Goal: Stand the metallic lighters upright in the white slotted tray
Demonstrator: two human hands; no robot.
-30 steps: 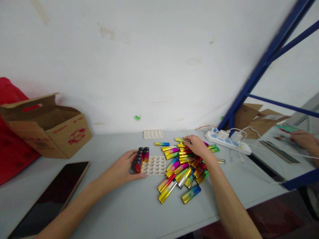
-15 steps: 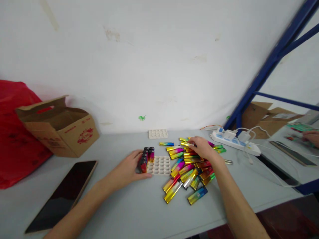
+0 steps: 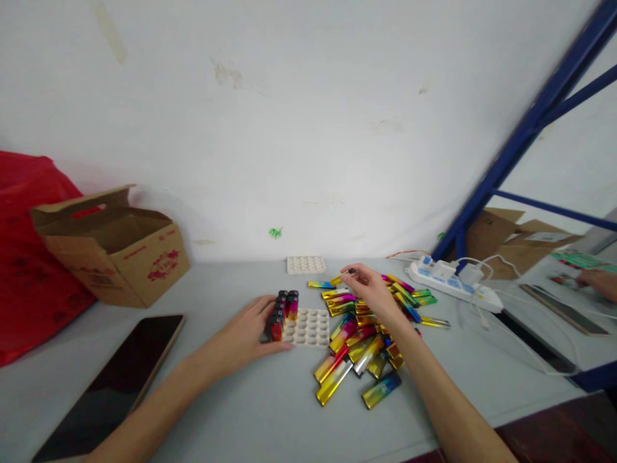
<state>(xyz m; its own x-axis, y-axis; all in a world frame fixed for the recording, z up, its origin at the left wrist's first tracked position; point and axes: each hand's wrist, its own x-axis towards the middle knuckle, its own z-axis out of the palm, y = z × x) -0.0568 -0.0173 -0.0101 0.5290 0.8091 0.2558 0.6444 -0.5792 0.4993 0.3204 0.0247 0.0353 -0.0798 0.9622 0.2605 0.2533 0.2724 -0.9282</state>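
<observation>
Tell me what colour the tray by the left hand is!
The tray is off-white, seen best in the head view.

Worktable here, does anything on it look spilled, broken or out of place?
Nothing looks plainly spilled or broken. The untidiest part is the loose, shiny lighter-like pieces, heaped at odd angles right of the nearer white tray, while similar ones stand upright at its left, by the left hand.

- Grey table [image 3: 231, 418]
- Loose heap of shiny multicoloured pieces [image 3: 344, 335]
- White dimpled tray [image 3: 311, 329] just left of the heap
- Second tray [image 3: 306, 265] farther back
- Dark-screened tablet [image 3: 116, 379] and open cardboard box [image 3: 144, 267], left
- White power strip [image 3: 448, 285], right
</observation>
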